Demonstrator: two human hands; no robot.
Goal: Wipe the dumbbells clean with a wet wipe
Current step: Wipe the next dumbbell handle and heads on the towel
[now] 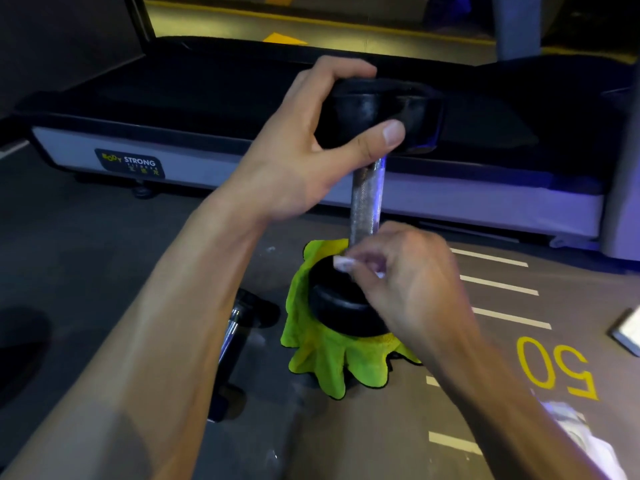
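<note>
Your left hand grips the top head of the dumbbell, fingers over the far side and thumb curled across the near face, holding it upright. Its lower head stands on a green cloth spread on the floor. Your right hand pinches a small white wipe against the base of the metal grip, just above the lower head. A second dumbbell lies on the floor left of the cloth, partly behind your left forearm. A treadmill stands beyond.
</note>
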